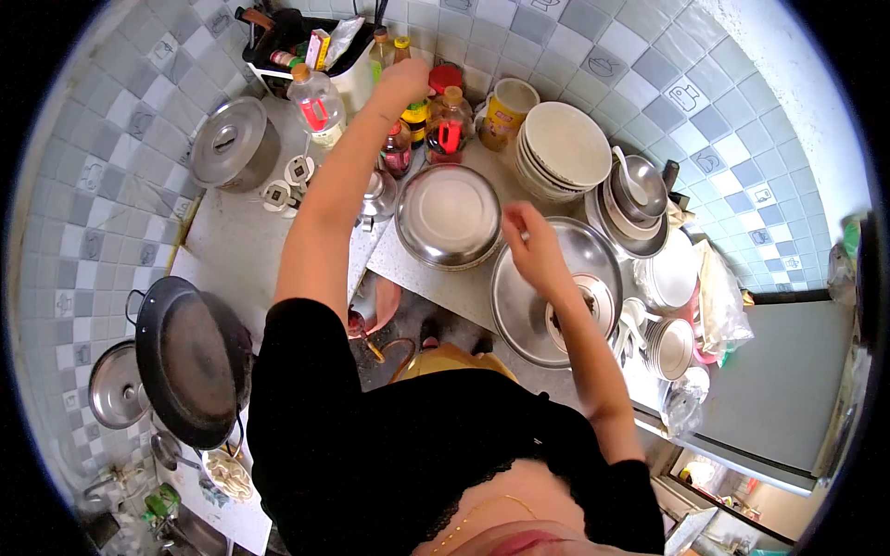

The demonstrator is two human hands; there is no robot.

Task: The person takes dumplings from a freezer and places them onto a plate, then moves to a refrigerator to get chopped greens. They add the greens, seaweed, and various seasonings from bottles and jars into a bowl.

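Note:
My left hand [405,82] reaches to the bottles at the back wall, beside a red lid [446,80] and above a dark bottle with a yellow label [414,120]; its fingers are hidden. Over the left edge of a wide steel basin [519,306], my right hand [533,243] hangs with its fingers bent, next to a round steel lid or plate [448,215]; whether it holds anything is unclear. A patterned plate [601,295] lies in the basin, partly behind my right forearm. Clear bottles with red labels [450,134] stand between my hands.
Stacked bowls [567,144], a yellow mug [509,111] and steel bowls [640,181] stand at the back right. Plates [669,350] are at the right. A lidded pot [232,148] and a large black wok [190,361] are at the left.

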